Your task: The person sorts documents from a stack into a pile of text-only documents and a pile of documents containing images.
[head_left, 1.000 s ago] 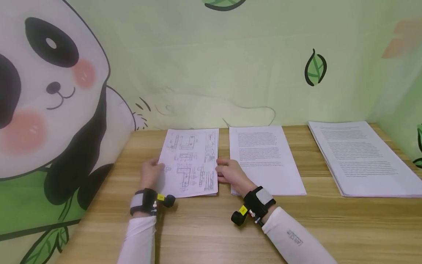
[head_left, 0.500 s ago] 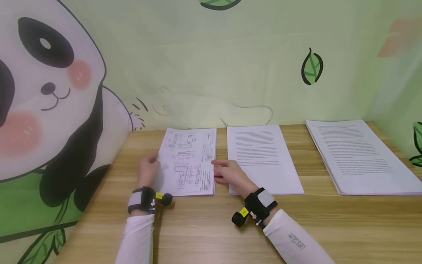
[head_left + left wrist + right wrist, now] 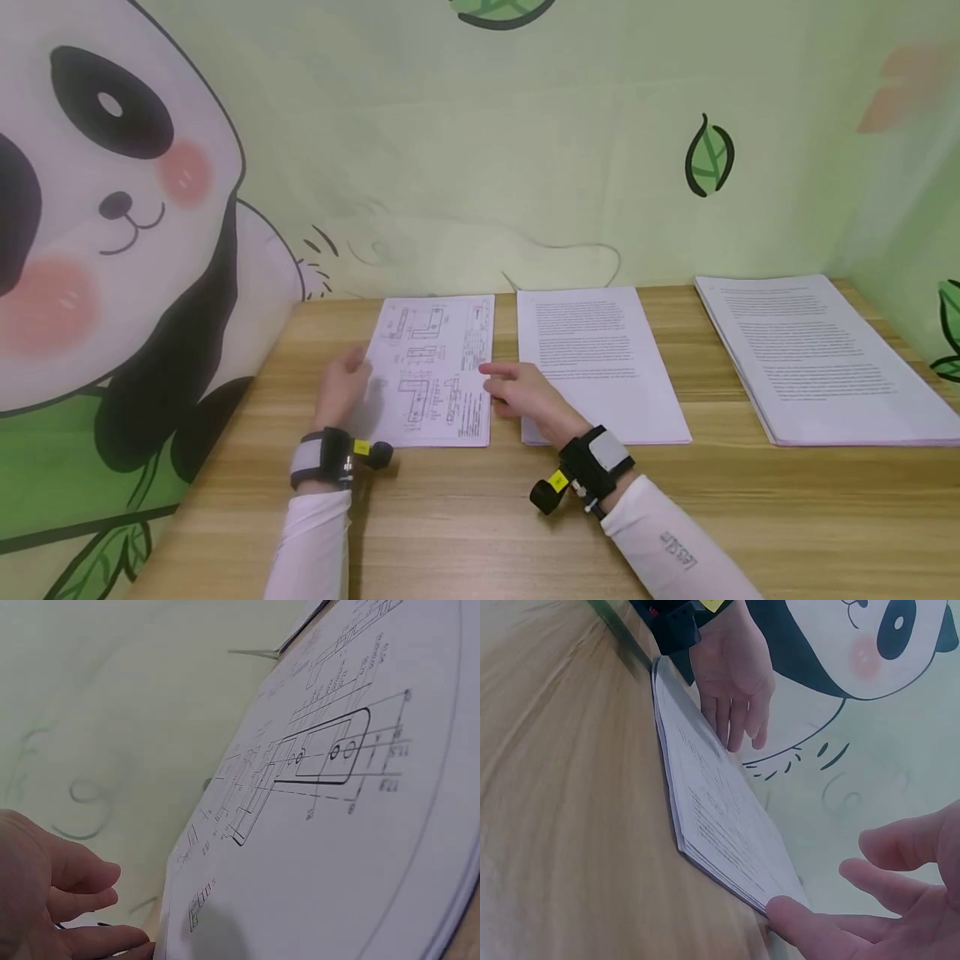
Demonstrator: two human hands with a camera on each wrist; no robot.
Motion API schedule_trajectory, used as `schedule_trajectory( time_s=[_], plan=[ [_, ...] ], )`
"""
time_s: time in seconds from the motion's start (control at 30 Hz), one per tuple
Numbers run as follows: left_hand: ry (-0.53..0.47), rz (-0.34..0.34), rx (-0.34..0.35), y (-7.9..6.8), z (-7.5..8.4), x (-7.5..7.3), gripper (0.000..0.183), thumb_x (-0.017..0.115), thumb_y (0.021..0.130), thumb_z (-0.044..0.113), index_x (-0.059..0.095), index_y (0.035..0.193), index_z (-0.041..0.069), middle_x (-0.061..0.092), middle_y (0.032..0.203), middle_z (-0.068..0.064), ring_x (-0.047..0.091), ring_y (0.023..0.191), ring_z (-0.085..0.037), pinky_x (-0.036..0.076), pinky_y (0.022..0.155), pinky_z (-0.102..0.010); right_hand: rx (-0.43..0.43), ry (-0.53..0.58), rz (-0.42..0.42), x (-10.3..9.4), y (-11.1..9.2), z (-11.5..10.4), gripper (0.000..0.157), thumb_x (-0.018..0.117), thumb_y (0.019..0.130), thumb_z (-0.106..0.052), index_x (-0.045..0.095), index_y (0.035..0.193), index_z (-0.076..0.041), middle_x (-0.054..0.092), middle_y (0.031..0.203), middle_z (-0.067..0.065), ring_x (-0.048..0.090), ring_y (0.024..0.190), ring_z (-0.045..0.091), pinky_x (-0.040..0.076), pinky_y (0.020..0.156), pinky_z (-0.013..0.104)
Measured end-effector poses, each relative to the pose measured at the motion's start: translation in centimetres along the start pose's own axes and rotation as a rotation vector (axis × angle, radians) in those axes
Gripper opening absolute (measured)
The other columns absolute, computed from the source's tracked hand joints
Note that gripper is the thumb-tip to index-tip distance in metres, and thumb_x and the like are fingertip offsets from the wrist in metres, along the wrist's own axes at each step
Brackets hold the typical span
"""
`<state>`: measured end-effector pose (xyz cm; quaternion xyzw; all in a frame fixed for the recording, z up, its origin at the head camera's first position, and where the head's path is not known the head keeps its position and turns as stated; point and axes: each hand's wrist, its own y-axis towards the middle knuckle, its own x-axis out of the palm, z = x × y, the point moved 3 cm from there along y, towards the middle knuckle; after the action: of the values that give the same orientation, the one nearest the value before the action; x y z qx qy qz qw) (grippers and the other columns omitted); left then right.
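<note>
A small stack of paper lies on the table, with a technical drawing of L-shaped parts on its top sheet. My left hand stands along its left edge. In the left wrist view, the left fingers are loosely bent, the lowest right at the paper's edge. My right hand is at the stack's right edge, its forefinger overlapping the top sheet in the head view. In the right wrist view the right fingers are spread apart, with one fingertip right at the stack's side. Neither hand grips the paper.
Right of the drawing lies a stack of printed text pages, partly under my right hand. A thicker text stack sits farther right. A green wall with a panda picture borders the wooden table behind and at the left.
The drawing stack's sheets, uneven at the lower right corner a second ago, now line up more evenly. My right fingers have loosened at its edge; the left hand stays almost in place.
</note>
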<state>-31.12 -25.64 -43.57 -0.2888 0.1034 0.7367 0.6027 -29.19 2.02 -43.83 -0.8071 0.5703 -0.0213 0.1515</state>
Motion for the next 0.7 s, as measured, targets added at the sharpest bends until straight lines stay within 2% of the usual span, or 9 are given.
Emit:
schedule_trajectory(
  time_s=[0.03, 0.13, 0.23, 0.33, 0.53, 0.7],
  plan=[
    [0.001, -0.005, -0.005, -0.1, 0.1, 0.0, 0.054, 0.041, 0.097, 0.022, 0.025, 0.148, 0.015, 0.030, 0.152, -0.014, 0.030, 0.138, -0.034, 0.027, 0.112, -0.055, -0.008, -0.007, -0.006, -0.2, 0.0, 0.0, 0.041, 0.053, 0.091, -0.019, 0.054, 0.131, -0.009, 0.062, 0.118, 0.015, 0.054, 0.079, 0.020, 0.045, 0.070, 0.028],
    [-0.002, -0.007, -0.015, -0.5, 0.5, -0.2, 0.055, 0.041, 0.097, 0.025, 0.023, 0.148, 0.016, 0.028, 0.153, -0.013, 0.029, 0.138, -0.035, 0.026, 0.112, -0.056, -0.031, -0.035, -0.030, -0.9, -0.2, 0.0, 0.043, 0.054, 0.090, -0.021, 0.054, 0.131, -0.010, 0.063, 0.119, 0.014, 0.059, 0.085, 0.019, 0.052, 0.077, 0.031],
    [-0.023, 0.004, -0.006, -0.9, 1.2, -0.5, 0.056, 0.041, 0.097, 0.029, 0.022, 0.148, 0.017, 0.026, 0.154, -0.013, 0.027, 0.139, -0.035, 0.025, 0.112, -0.057, -0.057, -0.084, -0.054, -2.1, -0.5, -0.2, 0.043, 0.056, 0.089, -0.022, 0.054, 0.131, -0.011, 0.060, 0.127, 0.013, 0.062, 0.102, 0.023, 0.054, 0.090, 0.040],
    [-0.059, 0.025, 0.026, -1.4, 2.0, -0.9, 0.056, 0.043, 0.097, 0.031, 0.024, 0.148, 0.017, 0.026, 0.154, -0.012, 0.027, 0.140, -0.033, 0.024, 0.113, -0.056, -0.085, -0.151, -0.065, -3.7, -0.9, -0.4, 0.044, 0.056, 0.090, -0.025, 0.053, 0.132, -0.012, 0.056, 0.133, 0.013, 0.058, 0.113, 0.027, 0.052, 0.095, 0.043],
    [-0.120, 0.033, 0.078, -2.2, 3.6, -0.7, 0.055, 0.045, 0.096, 0.037, 0.029, 0.146, 0.022, 0.032, 0.152, -0.009, 0.032, 0.138, -0.030, 0.027, 0.112, -0.056, -0.159, -0.275, -0.017, -7.6, -2.0, -1.0, 0.046, 0.052, 0.094, -0.029, 0.049, 0.135, -0.009, 0.049, 0.140, 0.013, 0.051, 0.124, 0.028, 0.049, 0.097, 0.045],
    [-0.144, 0.036, 0.129, -2.9, 4.9, 0.1, 0.052, 0.047, 0.095, 0.038, 0.036, 0.143, 0.023, 0.040, 0.148, -0.007, 0.038, 0.134, -0.029, 0.032, 0.110, -0.054, -0.231, -0.344, 0.048, -11.4, -3.2, -1.0, 0.048, 0.049, 0.095, -0.032, 0.047, 0.136, -0.008, 0.046, 0.142, 0.017, 0.050, 0.124, 0.032, 0.048, 0.097, 0.048]
  ],
)
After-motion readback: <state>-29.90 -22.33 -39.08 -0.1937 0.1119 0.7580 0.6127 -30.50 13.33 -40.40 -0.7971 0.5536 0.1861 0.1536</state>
